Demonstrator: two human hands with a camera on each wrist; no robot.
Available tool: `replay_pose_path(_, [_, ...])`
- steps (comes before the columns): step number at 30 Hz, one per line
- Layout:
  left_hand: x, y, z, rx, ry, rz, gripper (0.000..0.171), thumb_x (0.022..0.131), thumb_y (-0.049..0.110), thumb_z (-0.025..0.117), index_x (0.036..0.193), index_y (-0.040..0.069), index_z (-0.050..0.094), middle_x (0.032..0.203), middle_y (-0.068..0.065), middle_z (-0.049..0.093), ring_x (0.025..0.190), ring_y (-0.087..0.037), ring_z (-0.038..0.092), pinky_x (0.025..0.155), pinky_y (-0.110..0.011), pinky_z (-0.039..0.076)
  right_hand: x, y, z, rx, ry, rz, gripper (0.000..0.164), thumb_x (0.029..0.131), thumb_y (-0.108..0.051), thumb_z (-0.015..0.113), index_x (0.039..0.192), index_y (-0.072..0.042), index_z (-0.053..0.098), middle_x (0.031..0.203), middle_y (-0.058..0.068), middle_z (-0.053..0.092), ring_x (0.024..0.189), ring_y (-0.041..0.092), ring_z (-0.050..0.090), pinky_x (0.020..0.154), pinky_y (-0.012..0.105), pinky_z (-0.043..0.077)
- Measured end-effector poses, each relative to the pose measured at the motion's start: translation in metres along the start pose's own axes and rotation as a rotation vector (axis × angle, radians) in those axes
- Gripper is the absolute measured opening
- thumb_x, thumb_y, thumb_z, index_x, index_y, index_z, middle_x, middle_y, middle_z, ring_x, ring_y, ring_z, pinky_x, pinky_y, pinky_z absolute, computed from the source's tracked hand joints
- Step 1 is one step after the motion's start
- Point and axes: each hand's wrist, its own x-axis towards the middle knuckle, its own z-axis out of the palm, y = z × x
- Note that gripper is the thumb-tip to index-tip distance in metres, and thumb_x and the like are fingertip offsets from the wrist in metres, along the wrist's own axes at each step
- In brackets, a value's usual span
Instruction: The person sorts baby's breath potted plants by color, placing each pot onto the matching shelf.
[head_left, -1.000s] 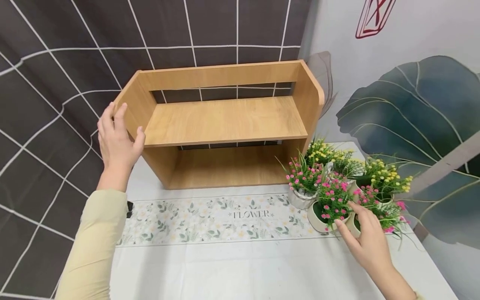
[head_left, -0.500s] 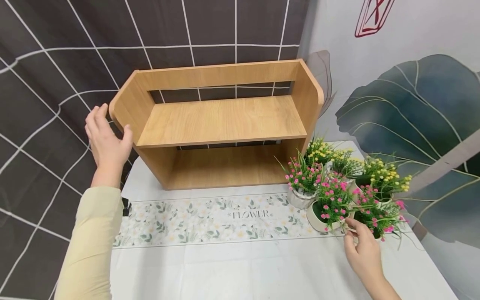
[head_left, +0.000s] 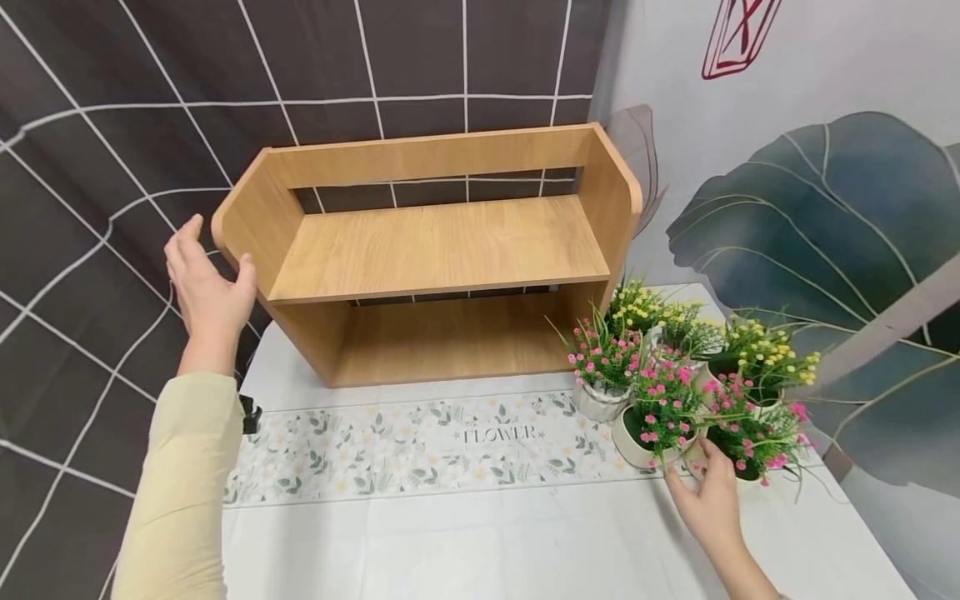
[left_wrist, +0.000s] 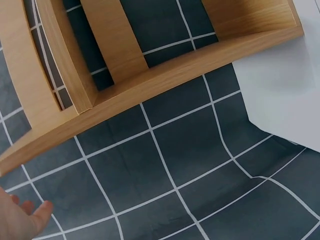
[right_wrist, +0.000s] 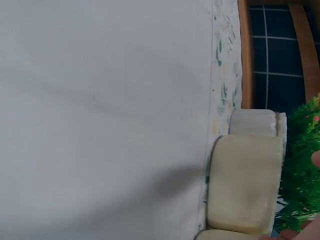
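Easing outward over the last second, the left hand [head_left: 212, 287] is now just beside the left end of the wooden shelf [head_left: 442, 250], fingers spread and holding nothing. The right hand [head_left: 708, 496] has settled near the left front plant [head_left: 663, 408] and the right front plant [head_left: 753, 433], both right of the shelf on the table [head_left: 480, 550] and unmoved, so any lifting seems not yet begun. Its thumb and fingers look parted, but I cannot tell whether they grip anything: foliage obscures contact, and the right wrist view cuts off most of the hand.
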Motion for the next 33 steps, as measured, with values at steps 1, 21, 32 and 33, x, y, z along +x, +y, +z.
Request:
replay_pose_path(1, [0.0, 0.0, 0.001, 0.001, -0.006, -0.005, 0.061, 0.088, 0.018, 0.057, 0.144, 0.01, 0.033, 0.143, -0.015, 0.032, 0.135, -0.029, 0.029, 0.113, -0.041, 0.028, 0.0, 0.001, 0.002, 0.019, 0.007, 0.008, 0.073, 0.079, -0.004, 0.066, 0.136, 0.02, 0.027, 0.129, 0.04, 0.033, 0.114, 0.052, 0.036, 0.091, 0.063, 0.037])
replay_pose_path(21, [0.005, 0.0, 0.006, -0.079, -0.032, -0.022, 0.062, 0.087, 0.007, 0.057, 0.143, 0.008, 0.031, 0.138, -0.016, 0.04, 0.131, -0.023, 0.041, 0.106, -0.039, 0.041, 0.019, 0.001, 0.023, -0.085, 0.124, -0.164, 0.063, 0.065, -0.017, 0.078, 0.099, 0.021, 0.04, 0.092, 0.04, 0.045, 0.105, 0.057, 0.035, 0.097, 0.064, 0.021])
replay_pose_path(32, [0.009, 0.002, 0.003, -0.062, -0.096, -0.058, 0.057, 0.091, 0.0, 0.05, 0.144, 0.012, 0.032, 0.136, -0.011, 0.048, 0.113, -0.026, 0.053, 0.071, -0.017, 0.04, 0.027, -0.004, 0.025, -0.129, 0.108, -0.105, 0.07, 0.062, -0.015, 0.083, 0.105, 0.021, 0.041, 0.095, 0.041, 0.045, 0.102, 0.056, 0.038, 0.095, 0.062, 0.022])
replay_pose_path(33, [0.009, 0.002, 0.003, -0.067, -0.095, -0.066, 0.057, 0.091, 0.0, 0.051, 0.144, 0.012, 0.032, 0.135, -0.011, 0.049, 0.111, -0.025, 0.053, 0.071, -0.016, 0.04, 0.027, -0.003, 0.026, -0.127, 0.12, -0.11, 0.069, 0.06, -0.015, 0.083, 0.102, 0.019, 0.041, 0.094, 0.041, 0.044, 0.1, 0.056, 0.037, 0.094, 0.062, 0.023])
